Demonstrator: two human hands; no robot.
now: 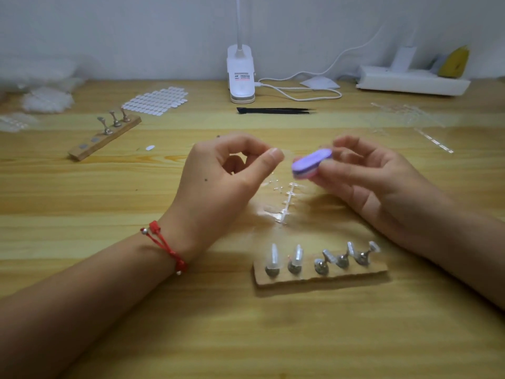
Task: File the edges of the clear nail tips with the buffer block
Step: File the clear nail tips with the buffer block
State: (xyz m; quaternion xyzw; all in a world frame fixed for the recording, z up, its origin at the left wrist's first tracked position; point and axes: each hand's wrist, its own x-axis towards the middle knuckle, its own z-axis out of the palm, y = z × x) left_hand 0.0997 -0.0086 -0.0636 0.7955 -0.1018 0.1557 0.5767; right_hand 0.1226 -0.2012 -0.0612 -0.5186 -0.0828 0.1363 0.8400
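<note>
Head view, from the left: a wooden stand with three metal pegs lies far back on the worktop. The left hand, raised mid-worktop, pinches a faint, blurred clear nail tip between thumb and forefinger. Just beside it, the purple buffer block is gripped in the curled fingers of the right hand. Nearer, a second stand holds clear tips on pegs.

I see a wooden table. My reference is the white clip lamp at its far edge.

- Just in front of the lamp: black tweezers.
- Left of it: a sheet of white tabs and a wooden strip.
- Right of it: a power strip.
- Well in front: a wooden holder with clear nail tips.
</note>
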